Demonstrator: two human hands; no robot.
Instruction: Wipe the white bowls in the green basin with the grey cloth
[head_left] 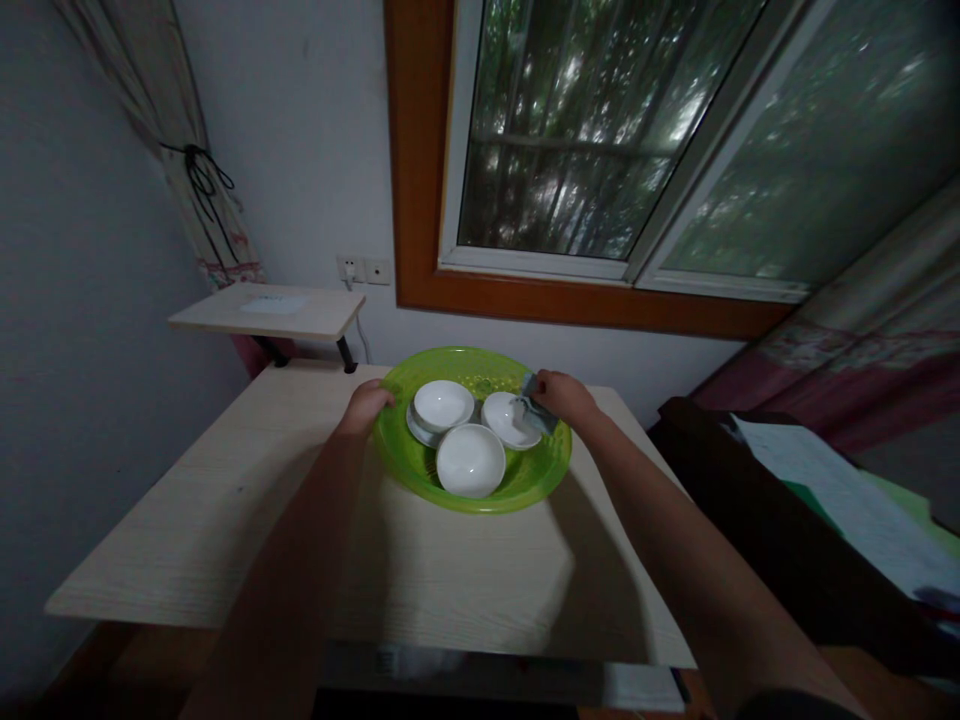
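A round green plastic basket [480,503] holds several pieces of white crockery. One white bowl [444,405] rests on a white plate [421,430] at the back left. A second bowl [471,461] sits at the front, and another bowl [508,418] lies to the right. My left hand [367,405] is closed on the basket's left rim, thumb on top. At the right rim, my right hand [564,395] is closed on a grey-blue cloth [537,408] that hangs over the right bowl's edge. Whether that hand also grips the rim is hidden.
The basket is over a pale wooden desk [465,590]. A small raised shelf [300,315] with a paper stands at the back left. Behind are a wall socket [350,268] and a window with a brown frame [570,305]. Papers [825,480] lie on a dark surface at right.
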